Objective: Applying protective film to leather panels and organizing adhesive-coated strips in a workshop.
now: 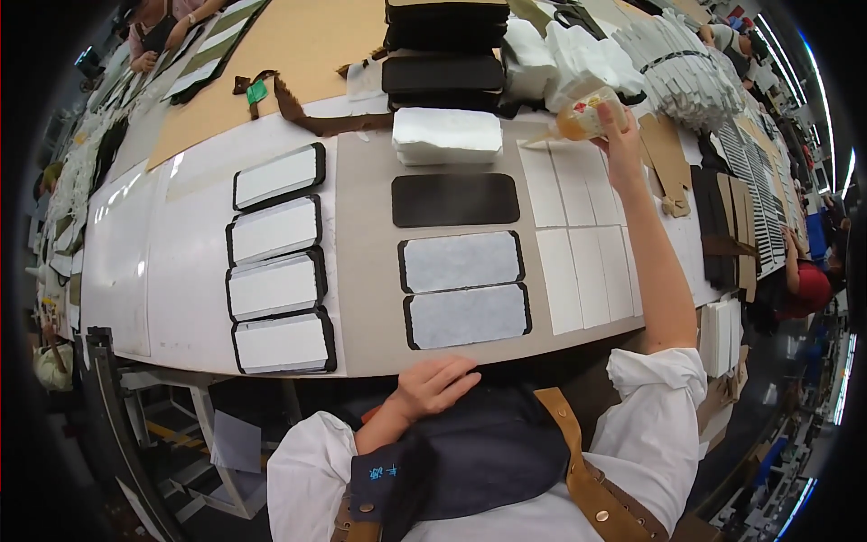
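Observation:
My right hand (620, 140) grips a clear squeeze bottle (578, 117) of amber liquid. The bottle lies tilted, its nozzle pointing left above the far end of the white rectangular cards (582, 271), laid side by side in two rows. My left hand (435, 384) rests in front of the table's near edge, fingers stretched out and holding nothing. Beyond it lie two black-edged panels with pale grey faces (465, 316), one behind the other. Farther back come a plain black panel (454, 200) and a stack of white sheets (447, 137).
Several white-topped, black-edged panels (275, 237) form a column on the left. Black panels (442, 77) are piled at the back, near a brown strip (316, 117). White strips tied in a bundle (686, 77) lie back right. Other people work around the table.

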Action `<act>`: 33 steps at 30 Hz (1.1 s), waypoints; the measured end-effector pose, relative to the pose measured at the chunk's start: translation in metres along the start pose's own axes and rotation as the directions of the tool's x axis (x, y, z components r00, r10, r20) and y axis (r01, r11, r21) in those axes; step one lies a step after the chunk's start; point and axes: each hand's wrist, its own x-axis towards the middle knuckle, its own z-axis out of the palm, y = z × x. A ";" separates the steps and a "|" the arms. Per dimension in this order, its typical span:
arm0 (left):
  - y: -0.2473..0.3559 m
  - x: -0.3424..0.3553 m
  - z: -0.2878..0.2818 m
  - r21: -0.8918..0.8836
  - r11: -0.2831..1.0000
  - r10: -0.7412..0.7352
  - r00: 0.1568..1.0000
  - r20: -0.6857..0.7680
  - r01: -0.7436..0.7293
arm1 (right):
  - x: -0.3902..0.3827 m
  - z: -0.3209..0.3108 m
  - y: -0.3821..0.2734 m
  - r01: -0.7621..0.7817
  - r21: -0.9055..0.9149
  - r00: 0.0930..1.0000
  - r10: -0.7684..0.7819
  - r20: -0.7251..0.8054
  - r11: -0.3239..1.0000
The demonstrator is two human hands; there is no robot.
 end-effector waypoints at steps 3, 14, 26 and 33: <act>0.000 -0.001 0.000 0.008 1.000 -0.001 1.000 0.009 0.001 | -0.005 0.000 -0.003 -0.022 0.006 0.999 0.022 0.024 1.000; 0.001 0.000 0.003 0.017 1.000 -0.009 1.000 -0.028 0.009 | -0.032 -0.019 -0.010 -0.062 -0.045 0.996 0.065 0.064 0.997; 0.000 -0.001 0.002 0.014 1.000 -0.016 1.000 -0.006 0.016 | -0.080 -0.038 -0.021 -0.090 -0.079 0.986 0.100 0.130 0.993; 0.001 0.004 0.002 0.011 1.000 -0.014 1.000 -0.020 0.014 | -0.072 -0.042 -0.031 -0.178 0.223 0.982 0.158 0.107 0.958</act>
